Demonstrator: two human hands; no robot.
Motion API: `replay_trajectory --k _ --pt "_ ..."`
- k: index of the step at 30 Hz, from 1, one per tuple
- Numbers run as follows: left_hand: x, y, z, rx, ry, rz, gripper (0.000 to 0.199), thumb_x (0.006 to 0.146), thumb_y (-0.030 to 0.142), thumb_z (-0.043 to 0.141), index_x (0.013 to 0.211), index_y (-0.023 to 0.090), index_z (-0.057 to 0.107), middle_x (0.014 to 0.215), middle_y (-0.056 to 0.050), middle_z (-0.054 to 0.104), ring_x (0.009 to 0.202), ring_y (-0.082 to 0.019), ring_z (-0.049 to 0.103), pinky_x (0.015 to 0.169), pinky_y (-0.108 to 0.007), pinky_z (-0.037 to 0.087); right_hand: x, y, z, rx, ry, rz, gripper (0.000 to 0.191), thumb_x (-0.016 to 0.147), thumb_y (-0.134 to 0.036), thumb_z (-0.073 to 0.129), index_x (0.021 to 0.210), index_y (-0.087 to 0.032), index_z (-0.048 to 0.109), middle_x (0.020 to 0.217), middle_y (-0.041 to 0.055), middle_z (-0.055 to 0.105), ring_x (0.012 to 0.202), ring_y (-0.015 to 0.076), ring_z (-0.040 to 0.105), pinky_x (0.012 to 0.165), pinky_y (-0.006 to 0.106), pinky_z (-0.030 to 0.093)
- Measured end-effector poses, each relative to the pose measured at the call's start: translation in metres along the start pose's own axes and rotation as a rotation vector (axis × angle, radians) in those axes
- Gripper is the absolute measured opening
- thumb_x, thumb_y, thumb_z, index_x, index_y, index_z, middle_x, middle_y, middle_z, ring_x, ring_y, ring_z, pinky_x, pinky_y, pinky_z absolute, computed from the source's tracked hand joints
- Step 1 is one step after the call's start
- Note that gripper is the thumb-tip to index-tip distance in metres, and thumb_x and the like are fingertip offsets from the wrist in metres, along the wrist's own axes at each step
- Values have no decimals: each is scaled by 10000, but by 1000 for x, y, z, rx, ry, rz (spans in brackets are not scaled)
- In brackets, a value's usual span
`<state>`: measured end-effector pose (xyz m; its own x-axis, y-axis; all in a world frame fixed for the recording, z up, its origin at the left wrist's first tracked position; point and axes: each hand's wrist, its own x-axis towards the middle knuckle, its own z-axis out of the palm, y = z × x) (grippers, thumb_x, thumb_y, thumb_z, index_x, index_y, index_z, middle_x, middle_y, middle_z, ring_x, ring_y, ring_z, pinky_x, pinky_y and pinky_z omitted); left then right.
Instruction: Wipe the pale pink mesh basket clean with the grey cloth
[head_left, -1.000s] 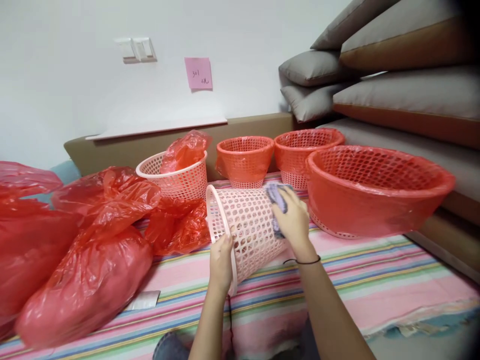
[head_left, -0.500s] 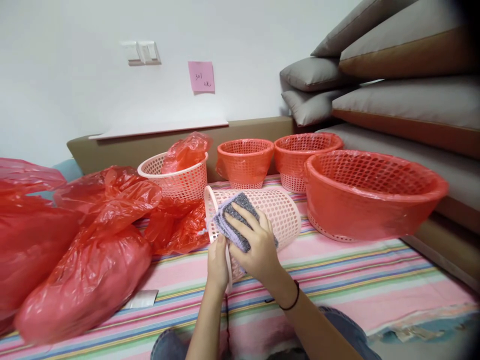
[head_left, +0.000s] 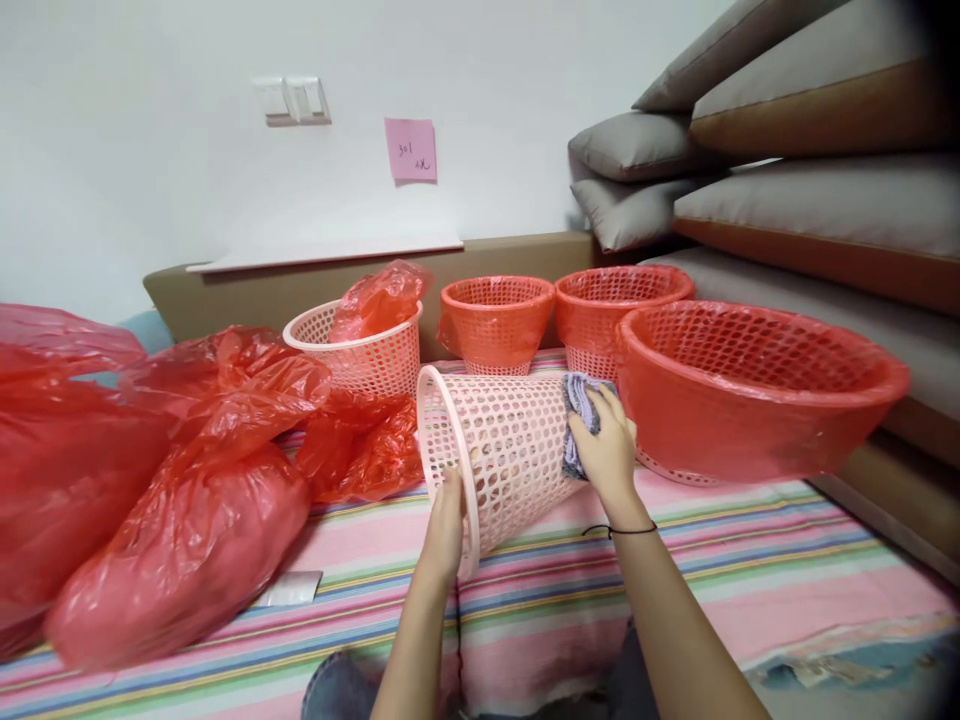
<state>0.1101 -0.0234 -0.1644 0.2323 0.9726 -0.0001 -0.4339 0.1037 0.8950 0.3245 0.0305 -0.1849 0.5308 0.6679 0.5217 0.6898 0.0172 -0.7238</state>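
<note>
A pink perforated plastic basket (head_left: pixel 517 440) lies tipped on its side, its round mouth facing left. My left hand (head_left: pixel 445 530) grips the near part of its rim, with the thumb inside the mouth. Toward the basket's base on the right, my right hand (head_left: pixel 609 448) presses a folded grey and lilac cloth (head_left: pixel 576 425) against the outer wall. The fingers are bent over the cloth. Part of the cloth is hidden under that hand.
Three baskets lined with red plastic bags stand behind and right: one (head_left: pixel 498 310), another (head_left: pixel 619 300), and a larger-looking one (head_left: pixel 757 400). A pink basket (head_left: pixel 375 365) holds a crumpled red bag. Filled red bags (head_left: pixel 187 560) lie left. Cushions (head_left: pixel 817 210) are stacked right. A striped cloth (head_left: pixel 555 600) lies beneath.
My right hand has slid the cloth rightward along the basket's wall, from near the rim to near the base. My left hand stays on the rim.
</note>
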Motion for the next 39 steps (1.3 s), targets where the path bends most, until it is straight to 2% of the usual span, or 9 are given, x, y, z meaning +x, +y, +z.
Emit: replay_trajectory --k 3,6,8,12,17,25,31,35,39 --pt "-4 4 -10 -18 -181 -32 920 602 799 688 1271 170 646 1280 -165 660 1302 -378 521 1132 -492 362 -2 0 -2 -35 -22 -35 524 833 -414 505 1325 -257 592 1497 62 476 1279 313 470 1073 528 347" --pt "-10 11 -18 193 -311 -54 894 589 533 865 1371 223 565 1361 -126 611 1302 -359 521 1143 -476 351 0 3 -2 -18 -1 -15 523 845 -407 489 1334 -246 583 1490 79 478 1293 309 468 1082 530 339" --pt "-12 12 -19 331 -258 -62 755 661 495 832 1324 212 608 1336 -117 629 1289 -341 532 1151 -474 337 2 8 1 1 15 3 529 840 -411 492 1328 -228 586 1485 97 478 1306 310 466 1089 527 334" --pt "-6 8 -17 331 -30 -29 668 736 693 663 1120 149 713 1188 -152 702 1207 -350 590 1127 -500 364 5 17 5 31 21 -19 524 833 -404 496 1318 -229 583 1481 106 474 1329 299 450 1097 521 329" --pt "0 4 -15 232 11 5 674 751 694 646 1127 136 704 1233 -161 683 1234 -332 582 1115 -456 391 6 19 6 52 23 -6 541 828 -429 487 1310 -206 590 1471 117 487 1337 296 446 1109 512 319" --pt "-10 1 -7 380 -290 20 718 689 294 814 1351 181 560 1419 -151 556 1334 -337 497 1142 -481 351 8 22 8 49 33 58 566 819 -432 501 1309 -169 604 1452 139 510 1331 303 464 1125 501 323" --pt "-12 0 -8 512 -433 -42 612 636 145 797 1232 206 671 1306 -104 649 1376 -328 450 1208 -490 224 9 26 9 76 42 50 568 812 -442 505 1302 -174 609 1447 138 518 1323 303 481 1127 505 326" --pt "-12 0 -7 493 -420 -53 458 750 241 734 1206 210 696 1292 -102 661 1251 -327 575 1154 -488 337 9 26 9 82 46 43 565 815 -441 507 1300 -167 607 1433 150 527 1330 306 475 1127 506 332" --pt "-11 0 -8 332 -235 12 572 727 600 728 1111 176 740 1170 -136 718 1267 -350 557 1154 -492 334 8 23 10 112 50 30 560 798 -436 518 1280 -170 621 1426 145 536 1311 304 494 1119 503 341"
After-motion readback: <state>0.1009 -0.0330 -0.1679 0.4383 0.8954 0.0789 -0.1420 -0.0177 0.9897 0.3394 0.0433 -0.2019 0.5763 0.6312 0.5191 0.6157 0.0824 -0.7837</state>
